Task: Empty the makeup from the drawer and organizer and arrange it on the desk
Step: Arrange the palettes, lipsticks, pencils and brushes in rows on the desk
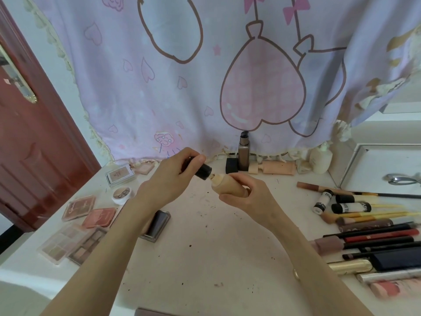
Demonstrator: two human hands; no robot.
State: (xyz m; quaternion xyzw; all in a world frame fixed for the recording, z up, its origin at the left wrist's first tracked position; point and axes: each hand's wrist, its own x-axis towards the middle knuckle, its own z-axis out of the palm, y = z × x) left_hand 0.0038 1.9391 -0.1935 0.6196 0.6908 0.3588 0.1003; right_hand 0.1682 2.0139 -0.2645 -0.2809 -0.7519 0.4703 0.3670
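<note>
The right hand (248,195) grips a beige foundation bottle (229,184) held tilted above the tabletop (205,247) — the left hand (175,176) pinches its black cap (202,171) at the neck. Left of the bottle lie eyeshadow palettes (73,242); right of it — brushes (364,215).

Five palettes (78,209); one jar (121,195) — two hands (169,176)

A lilac curtain (182,92) printed with hearts and balloons is hanging behind a white bench (205,252).

A dark red wooden door (29,144) with a brass handle plate is standing at the left; daylight is glowing through the fabric, whose fringed hem is brushing the speckled benchtop.
</note>
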